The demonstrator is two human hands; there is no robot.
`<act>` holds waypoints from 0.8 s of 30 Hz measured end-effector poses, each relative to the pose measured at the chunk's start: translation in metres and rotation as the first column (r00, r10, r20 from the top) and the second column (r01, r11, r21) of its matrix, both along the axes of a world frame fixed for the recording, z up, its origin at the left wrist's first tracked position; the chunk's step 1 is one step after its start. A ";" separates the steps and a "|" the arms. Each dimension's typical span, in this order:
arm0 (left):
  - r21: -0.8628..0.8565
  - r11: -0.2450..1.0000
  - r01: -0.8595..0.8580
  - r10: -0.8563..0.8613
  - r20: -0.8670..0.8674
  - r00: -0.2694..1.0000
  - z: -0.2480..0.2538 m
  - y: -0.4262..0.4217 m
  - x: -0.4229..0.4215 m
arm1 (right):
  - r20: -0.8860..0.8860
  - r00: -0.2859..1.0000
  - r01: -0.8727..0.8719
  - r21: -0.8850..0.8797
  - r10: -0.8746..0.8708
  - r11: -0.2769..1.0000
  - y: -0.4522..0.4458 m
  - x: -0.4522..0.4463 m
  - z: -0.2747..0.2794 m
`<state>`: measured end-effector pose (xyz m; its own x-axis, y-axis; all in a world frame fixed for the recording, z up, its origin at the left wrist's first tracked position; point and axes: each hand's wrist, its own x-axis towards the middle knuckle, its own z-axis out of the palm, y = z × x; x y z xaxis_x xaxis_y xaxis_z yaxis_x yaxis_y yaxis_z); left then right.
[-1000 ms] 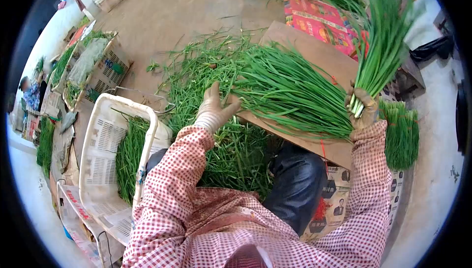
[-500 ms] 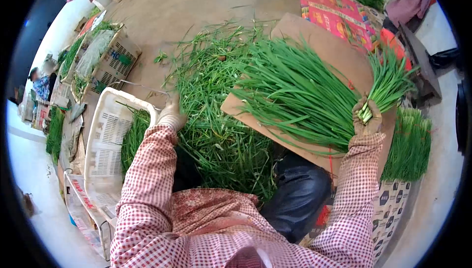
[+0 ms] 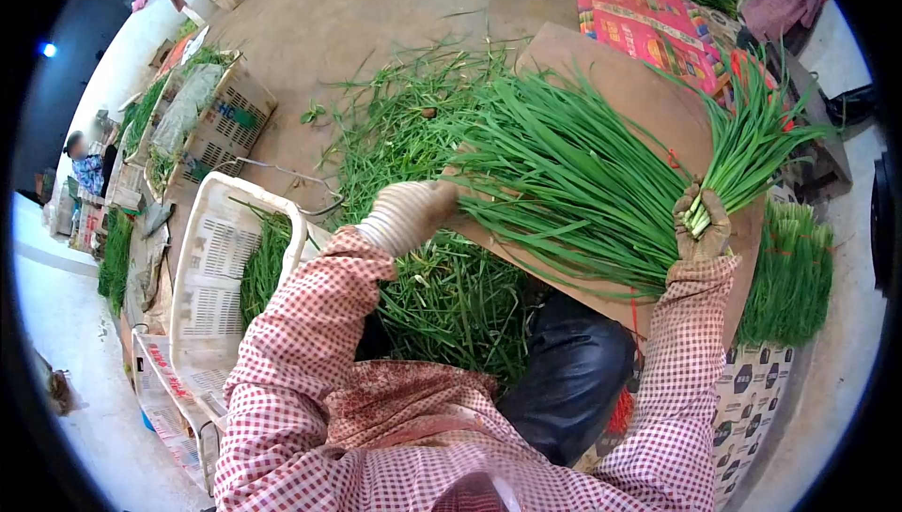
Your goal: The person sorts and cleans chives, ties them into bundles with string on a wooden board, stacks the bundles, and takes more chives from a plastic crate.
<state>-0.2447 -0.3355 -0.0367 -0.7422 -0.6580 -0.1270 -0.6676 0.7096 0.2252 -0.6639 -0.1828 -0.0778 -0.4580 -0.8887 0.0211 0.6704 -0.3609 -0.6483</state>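
My right hand (image 3: 702, 221), in a soiled glove, is closed around the pale stem ends of a small bunch of garlic chives (image 3: 756, 141). Its green leaves fan away to the upper right. Beside that hand, a large pile of garlic chives (image 3: 564, 174) lies across a brown board (image 3: 601, 56), leaf tips to the left. My left hand (image 3: 409, 216), in a striped glove, is at the board's left edge, close to those tips; its fingers are mostly hidden. Beneath it spreads a heap of loose green leaves (image 3: 460, 305).
At my left stands a white plastic crate (image 3: 216, 272) with greens inside. More crates (image 3: 225, 122) sit farther left, a person (image 3: 86, 169) beyond them. Tied upright chives (image 3: 785, 272) stand at right. A red printed sheet (image 3: 644, 28) lies behind the board.
My left hand has moved right, from beside the white crate to the board's left edge. My right hand still holds its bunch, whose leaves have spread wider and higher.
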 end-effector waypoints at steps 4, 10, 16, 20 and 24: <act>-0.007 0.930 -0.367 0.353 0.293 0.889 -0.030 -0.057 0.068 | 0.014 0.998 0.065 0.006 -0.065 0.998 -0.002 0.000 -0.008; -0.205 0.571 -0.795 0.818 0.058 0.572 0.012 -0.049 0.088 | 0.017 1.000 0.013 -0.019 -0.013 1.000 -0.001 0.005 -0.001; 0.500 0.753 0.427 -0.046 -0.608 0.793 0.055 0.074 -0.034 | 0.094 0.942 0.312 0.112 -0.323 0.943 -0.003 0.019 0.043; 0.744 0.335 0.578 0.290 -0.665 0.688 0.059 0.145 -0.078 | -0.318 0.948 0.050 0.101 -0.016 0.994 0.025 0.034 0.114; 0.730 0.145 0.668 0.676 -0.566 0.472 0.032 0.169 -0.110 | -0.983 -0.172 0.457 -0.026 0.060 0.889 0.033 0.108 0.100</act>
